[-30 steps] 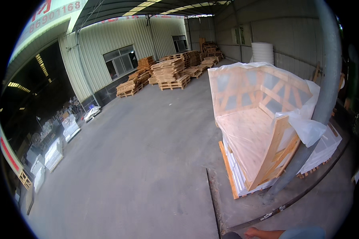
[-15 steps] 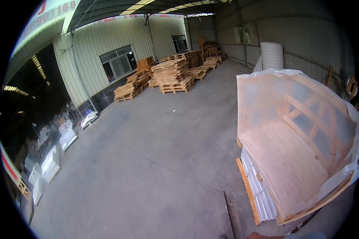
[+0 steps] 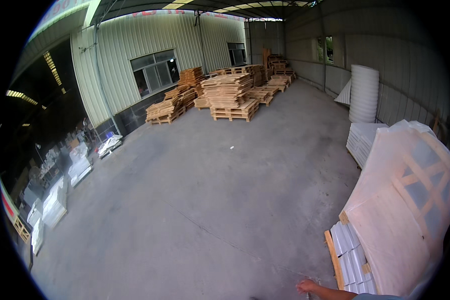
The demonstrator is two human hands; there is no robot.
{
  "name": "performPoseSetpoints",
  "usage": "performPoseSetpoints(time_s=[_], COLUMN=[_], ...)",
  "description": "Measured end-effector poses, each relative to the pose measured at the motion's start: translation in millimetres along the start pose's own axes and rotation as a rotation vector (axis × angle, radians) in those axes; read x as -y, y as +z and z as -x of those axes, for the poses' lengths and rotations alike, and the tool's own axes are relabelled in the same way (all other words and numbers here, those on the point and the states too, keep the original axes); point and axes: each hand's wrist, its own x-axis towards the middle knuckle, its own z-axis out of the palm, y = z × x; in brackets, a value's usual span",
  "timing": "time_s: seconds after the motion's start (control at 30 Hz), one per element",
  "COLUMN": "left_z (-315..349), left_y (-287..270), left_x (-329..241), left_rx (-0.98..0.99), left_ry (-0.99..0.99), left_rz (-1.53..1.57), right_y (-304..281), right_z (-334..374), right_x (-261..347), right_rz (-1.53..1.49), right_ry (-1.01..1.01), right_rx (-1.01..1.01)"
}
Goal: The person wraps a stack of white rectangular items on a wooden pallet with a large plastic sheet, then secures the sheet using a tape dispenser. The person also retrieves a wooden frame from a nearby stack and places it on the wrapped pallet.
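Note:
My right hand (image 3: 306, 286) shows at the lower edge, right of centre, its forearm coming in from the right. Its fingers hang loosely bent and slightly apart, and I see nothing in them. Closest to this hand is a pallet load of white wrapped slabs (image 3: 352, 255) on a wooden base. Over and beside the slabs stands a large wooden crate panel (image 3: 385, 200) draped in clear plastic film, with crossed slats showing through. A gap of floor lies between the hand and the load. My left hand is out of view.
Wooden pallets and stacked boards (image 3: 227, 92) stand far off by the wall. A white ribbed roll (image 3: 364, 94) and a white stack (image 3: 365, 140) are beyond the crate. White stacks (image 3: 55, 202) line the left side. A long crack (image 3: 215, 232) crosses the concrete floor.
The view has swung left and moved, so the crate and pallets sit further right. A white stack beyond the crate has come into sight. More of my right hand and forearm shows.

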Motion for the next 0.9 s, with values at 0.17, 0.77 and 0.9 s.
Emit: performPoseSetpoints(time_s=[0.17,0.77,0.9], left_z=[-140,-404,-498], left_y=[-68,-139,-152], left_x=[-213,-649,-775], left_rx=[-0.003,-0.068,0.018], left_ry=[0.139,-0.032,-0.079], left_rz=[-0.150,0.064,0.033], right_y=[4,9,-9], right_z=[-38,-487,-575], right_x=[2,721,904], right_rz=[-0.237,0.021,-0.098], right_ry=[-0.095,0.062,-0.197], right_rx=[-0.166,-0.045,-0.089])
